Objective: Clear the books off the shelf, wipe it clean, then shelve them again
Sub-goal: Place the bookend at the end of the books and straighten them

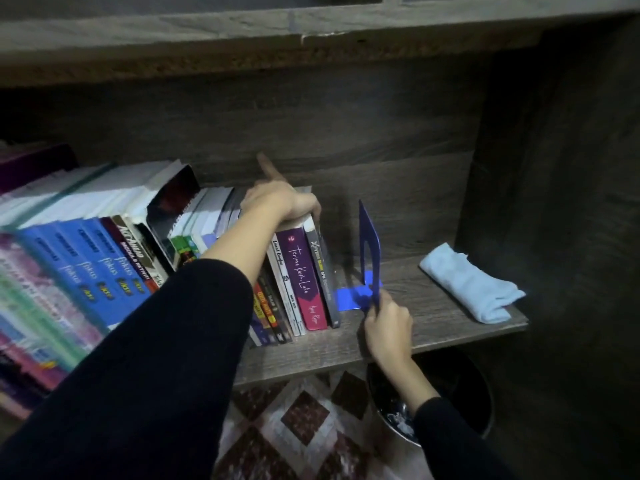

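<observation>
On the wooden shelf (pixel 433 317), the books (pixel 301 271) are stood on end, spines turned outward, filling its left part. The rightmost few are gripped at the top by the left hand (pixel 280 202), index finger raised. A blue bookend (pixel 369 244) beside them is pinched by the right hand (pixel 388 323). A pale cloth (pixel 467 285) is laid at the right end, a dark bin (pixel 460 393) below.

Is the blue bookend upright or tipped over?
Upright: the blue bookend stands on its flat base on the shelf; the right hand grips its near edge.
</observation>
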`<state>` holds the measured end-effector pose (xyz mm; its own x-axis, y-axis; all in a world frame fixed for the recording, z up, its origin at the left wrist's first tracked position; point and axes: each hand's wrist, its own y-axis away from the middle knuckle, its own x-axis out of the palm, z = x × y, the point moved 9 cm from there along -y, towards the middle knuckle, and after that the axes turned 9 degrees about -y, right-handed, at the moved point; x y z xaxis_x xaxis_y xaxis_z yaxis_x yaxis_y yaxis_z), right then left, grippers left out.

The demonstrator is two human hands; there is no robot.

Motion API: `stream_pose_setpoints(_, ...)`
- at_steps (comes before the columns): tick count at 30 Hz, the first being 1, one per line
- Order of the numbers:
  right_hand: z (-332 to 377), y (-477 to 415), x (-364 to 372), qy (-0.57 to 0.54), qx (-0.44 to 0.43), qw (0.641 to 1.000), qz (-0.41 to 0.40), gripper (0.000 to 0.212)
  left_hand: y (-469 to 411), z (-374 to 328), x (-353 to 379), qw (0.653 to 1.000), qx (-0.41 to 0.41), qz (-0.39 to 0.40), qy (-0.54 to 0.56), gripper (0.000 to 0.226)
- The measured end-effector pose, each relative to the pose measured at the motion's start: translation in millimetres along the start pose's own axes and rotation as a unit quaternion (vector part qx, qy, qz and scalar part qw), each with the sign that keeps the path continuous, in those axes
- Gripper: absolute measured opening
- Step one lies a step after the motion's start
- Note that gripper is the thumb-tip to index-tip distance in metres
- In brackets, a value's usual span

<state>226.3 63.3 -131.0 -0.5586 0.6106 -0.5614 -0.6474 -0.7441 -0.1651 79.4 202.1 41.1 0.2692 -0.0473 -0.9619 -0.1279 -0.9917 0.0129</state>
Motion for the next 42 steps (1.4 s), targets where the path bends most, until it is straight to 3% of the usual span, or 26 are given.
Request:
stream_pose_setpoints(24, 3, -8, 14, 0.008, -0.033, 0.999, 0.026, 0.038, 2, -24, -4, 0.997, 0.020, -0.004, 0.072, 0.128)
stream_pose_setpoints(34, -4, -20, 23, -0.041, -0.053, 0.993, 0.098, 0.039, 4, -33, 1, 0.999, 0.025, 0.000, 0.039, 0.122)
stream_pose_setpoints(37, -10, -23, 27, -0.086, -0.041, 0.984, 0.150, 0.053, 5, -40, 4, 1.000, 0.030, -0.009, 0.003, 0.112)
stream_pose_setpoints(42, 4, 2, 38, -0.286, -0.028, 0.936, 0.204, 0.105, 17, -62, 9, 0.999, 0.049, 0.000, -0.008, 0.084)
